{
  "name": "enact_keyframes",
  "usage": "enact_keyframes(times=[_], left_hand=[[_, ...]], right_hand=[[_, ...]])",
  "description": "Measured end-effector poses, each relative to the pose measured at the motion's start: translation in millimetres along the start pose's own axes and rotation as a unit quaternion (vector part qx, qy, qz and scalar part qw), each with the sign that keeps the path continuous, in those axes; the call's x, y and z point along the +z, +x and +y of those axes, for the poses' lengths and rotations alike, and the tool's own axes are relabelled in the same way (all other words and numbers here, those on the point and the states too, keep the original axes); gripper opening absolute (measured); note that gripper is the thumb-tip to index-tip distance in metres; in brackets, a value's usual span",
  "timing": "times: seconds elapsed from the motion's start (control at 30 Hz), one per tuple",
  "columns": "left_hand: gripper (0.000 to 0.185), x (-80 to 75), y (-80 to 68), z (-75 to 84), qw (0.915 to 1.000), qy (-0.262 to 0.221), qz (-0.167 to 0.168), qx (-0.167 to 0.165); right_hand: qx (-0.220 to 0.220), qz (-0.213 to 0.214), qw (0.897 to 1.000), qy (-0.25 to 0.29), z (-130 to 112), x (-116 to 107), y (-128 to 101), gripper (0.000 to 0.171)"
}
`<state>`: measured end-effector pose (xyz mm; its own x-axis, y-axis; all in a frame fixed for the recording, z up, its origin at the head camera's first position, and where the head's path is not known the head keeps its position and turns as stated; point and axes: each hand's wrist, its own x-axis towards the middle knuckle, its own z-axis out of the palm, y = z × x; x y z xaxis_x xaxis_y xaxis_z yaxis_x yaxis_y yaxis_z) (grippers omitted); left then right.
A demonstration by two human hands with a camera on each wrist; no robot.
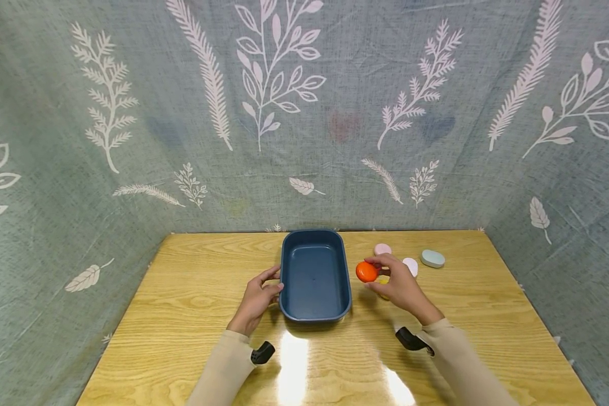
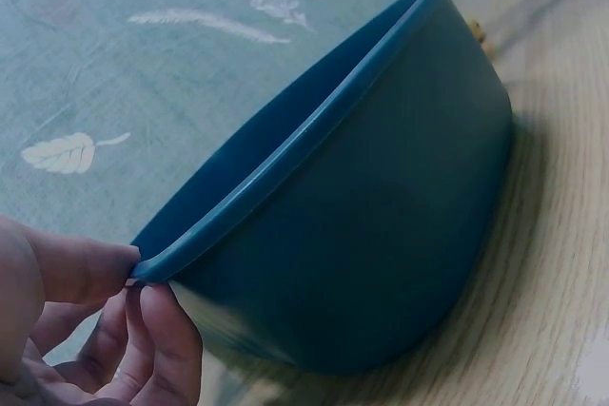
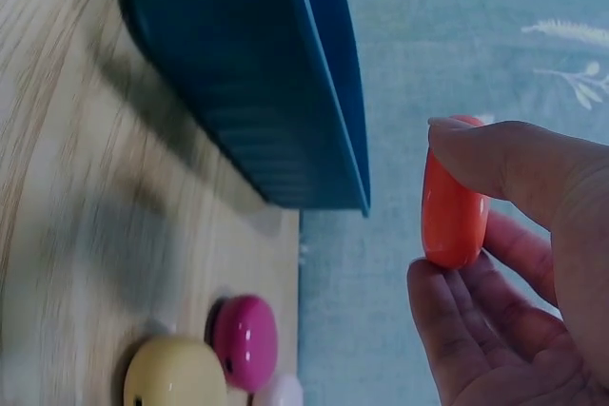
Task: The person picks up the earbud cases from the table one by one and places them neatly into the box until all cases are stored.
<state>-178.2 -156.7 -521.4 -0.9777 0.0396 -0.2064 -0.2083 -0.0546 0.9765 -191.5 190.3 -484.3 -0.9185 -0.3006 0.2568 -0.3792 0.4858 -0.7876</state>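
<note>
A deep blue plastic basin (image 1: 314, 282) with rounded corners stands on the table, its inside bare. At its left side my left hand (image 1: 256, 293) pinches the rim; the left wrist view has thumb above and fingers below the lip of the basin (image 2: 362, 187). To the right of the basin, my right hand (image 1: 398, 282) holds a glossy orange rounded disc (image 1: 366, 272) up off the table. The right wrist view shows that disc (image 3: 455, 206) edge-on between thumb and fingertips. Partly hidden under this hand lies a yellow rounded piece (image 1: 384, 294).
Beyond my right hand lie a pale pink disc (image 1: 383, 248), a whitish disc (image 1: 411, 266) and a pale green oval piece (image 1: 433, 258). A magenta piece (image 3: 245, 341) shows beside the yellow one in the right wrist view. Patterned cloth (image 1: 304, 113) hangs behind the wooden table (image 1: 208, 254).
</note>
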Motion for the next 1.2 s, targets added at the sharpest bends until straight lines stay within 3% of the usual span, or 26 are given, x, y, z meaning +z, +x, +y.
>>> enact_keyframes(times=[0.53, 1.2], left_hand=[[0.055, 0.0, 2.0, -2.9, 0.9999, 0.001, 0.015, -0.004], [0.055, 1.9, 2.6, -2.6, 0.9999, -0.004, 0.008, -0.007]], right_hand=[[-0.02, -0.035, 0.999, 0.034, -19, 35, 17, 0.051], [-0.004, -0.087, 0.996, 0.005, -38, 65, 44, 0.051]])
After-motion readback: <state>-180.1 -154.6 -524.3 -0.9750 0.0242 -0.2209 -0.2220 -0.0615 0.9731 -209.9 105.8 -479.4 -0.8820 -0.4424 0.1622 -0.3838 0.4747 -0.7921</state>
